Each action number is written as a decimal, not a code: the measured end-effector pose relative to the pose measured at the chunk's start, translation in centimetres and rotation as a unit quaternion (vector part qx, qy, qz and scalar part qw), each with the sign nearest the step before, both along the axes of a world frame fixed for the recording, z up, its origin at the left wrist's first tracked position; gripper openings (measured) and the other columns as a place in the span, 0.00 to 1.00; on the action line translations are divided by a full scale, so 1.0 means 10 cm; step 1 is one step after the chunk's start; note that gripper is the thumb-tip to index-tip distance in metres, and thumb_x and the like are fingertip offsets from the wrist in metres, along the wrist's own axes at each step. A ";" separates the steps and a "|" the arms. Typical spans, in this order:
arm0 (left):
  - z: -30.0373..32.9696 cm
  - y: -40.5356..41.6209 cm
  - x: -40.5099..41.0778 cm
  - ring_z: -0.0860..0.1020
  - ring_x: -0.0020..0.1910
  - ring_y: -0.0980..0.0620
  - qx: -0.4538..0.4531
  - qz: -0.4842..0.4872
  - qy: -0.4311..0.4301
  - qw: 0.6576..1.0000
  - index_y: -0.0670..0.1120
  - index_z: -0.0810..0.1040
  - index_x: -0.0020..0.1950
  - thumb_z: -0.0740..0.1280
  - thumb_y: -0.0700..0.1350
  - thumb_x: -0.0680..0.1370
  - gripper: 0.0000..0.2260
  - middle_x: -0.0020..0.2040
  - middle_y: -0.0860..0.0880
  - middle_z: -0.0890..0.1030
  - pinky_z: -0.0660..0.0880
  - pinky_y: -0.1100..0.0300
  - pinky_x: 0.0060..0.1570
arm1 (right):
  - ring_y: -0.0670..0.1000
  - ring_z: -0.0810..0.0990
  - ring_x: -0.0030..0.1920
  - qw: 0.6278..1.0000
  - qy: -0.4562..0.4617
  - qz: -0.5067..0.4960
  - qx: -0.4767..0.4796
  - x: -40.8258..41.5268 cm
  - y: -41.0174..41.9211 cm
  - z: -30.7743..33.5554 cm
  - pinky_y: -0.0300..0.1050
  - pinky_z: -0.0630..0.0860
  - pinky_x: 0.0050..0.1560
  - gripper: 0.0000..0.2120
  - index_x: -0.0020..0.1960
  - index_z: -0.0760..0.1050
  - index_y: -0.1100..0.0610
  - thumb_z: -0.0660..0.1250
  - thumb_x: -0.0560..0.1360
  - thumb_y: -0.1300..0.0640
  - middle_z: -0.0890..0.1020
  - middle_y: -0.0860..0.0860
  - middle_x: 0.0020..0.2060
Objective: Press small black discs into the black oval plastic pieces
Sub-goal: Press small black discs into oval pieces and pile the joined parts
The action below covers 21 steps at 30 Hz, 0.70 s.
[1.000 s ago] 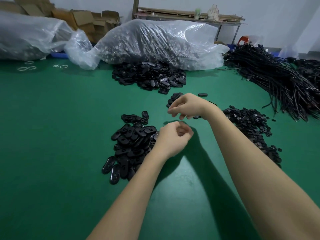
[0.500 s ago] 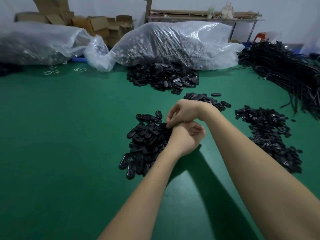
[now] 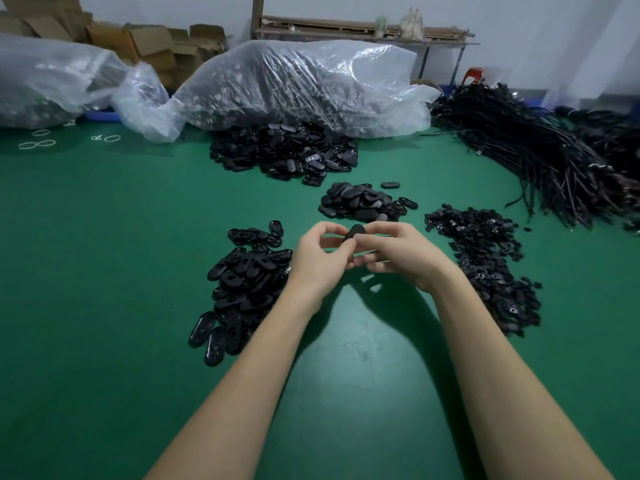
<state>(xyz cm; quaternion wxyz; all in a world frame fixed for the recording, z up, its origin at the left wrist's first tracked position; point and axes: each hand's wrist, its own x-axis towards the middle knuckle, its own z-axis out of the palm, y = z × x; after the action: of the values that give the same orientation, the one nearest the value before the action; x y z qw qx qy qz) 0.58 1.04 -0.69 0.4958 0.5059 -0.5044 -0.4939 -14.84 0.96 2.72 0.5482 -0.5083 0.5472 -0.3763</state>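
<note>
Both hands meet above the green table (image 3: 104, 271), holding one black oval plastic piece (image 3: 354, 232) between them. My left hand (image 3: 320, 258) pinches its near end with thumb and fingers. My right hand (image 3: 401, 252) curls round its far side. Whether a disc is in the piece is hidden by the fingers. A heap of open oval pieces (image 3: 242, 282) lies just left of my left hand. A heap of small black discs (image 3: 485, 258) lies to the right. A smaller pile of ovals (image 3: 360, 202) sits just beyond the hands.
A larger pile of black ovals (image 3: 284, 150) lies further back, in front of big clear plastic bags (image 3: 298, 84). Black cable bundles (image 3: 540, 157) fill the right rear. Cardboard boxes (image 3: 145, 39) stand at the back left, with white rings (image 3: 38, 144) on the table there.
The hands have parted from the left heap and come together over the table with one oval piece held between them. The view has shifted, so the piles appear further left.
</note>
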 end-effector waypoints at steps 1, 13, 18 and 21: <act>-0.01 0.00 0.01 0.86 0.39 0.51 -0.001 0.004 -0.004 1.000 0.52 0.80 0.47 0.73 0.42 0.77 0.05 0.46 0.49 0.86 0.83 0.51 0.48 | 0.51 0.86 0.41 1.000 -0.006 0.012 0.008 -0.02 0.01 0.01 0.37 0.80 0.36 0.05 0.55 0.80 0.59 0.70 0.81 0.58 0.88 0.57 0.48; -0.02 -0.02 -0.01 0.84 0.39 0.54 0.029 -0.012 0.053 0.998 0.45 0.83 0.47 0.73 0.36 0.76 0.04 0.38 0.50 0.86 0.82 0.54 0.53 | 0.54 0.83 0.54 0.841 0.440 -0.297 -0.101 -0.64 -0.26 -0.20 0.47 0.79 0.53 0.10 0.57 0.85 0.48 0.71 0.77 0.51 0.87 0.47 0.51; -0.04 -0.02 0.00 0.83 0.39 0.54 0.025 -0.010 0.053 0.998 0.45 0.83 0.48 0.73 0.37 0.76 0.04 0.37 0.51 0.86 0.82 0.55 0.53 | 0.59 0.84 0.53 0.825 0.486 -0.276 -0.083 -0.71 -0.40 -0.18 0.48 0.78 0.51 0.08 0.55 0.86 0.51 0.72 0.78 0.53 0.87 0.54 0.52; -0.02 -0.01 0.02 0.84 0.39 0.55 0.028 -0.006 0.056 0.998 0.46 0.84 0.47 0.73 0.37 0.76 0.04 0.38 0.52 0.86 0.82 0.57 0.53 | 0.62 0.84 0.51 0.823 0.494 -0.268 -0.081 -0.71 -0.44 -0.14 0.48 0.77 0.48 0.07 0.53 0.87 0.55 0.72 0.77 0.57 0.86 0.58 0.50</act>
<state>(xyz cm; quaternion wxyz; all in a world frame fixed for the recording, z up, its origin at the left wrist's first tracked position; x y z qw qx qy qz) 0.78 0.94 -0.94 0.5055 0.4883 -0.4650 -0.5384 -21.89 -3.43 1.32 0.0388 -0.5024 0.8270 -0.2493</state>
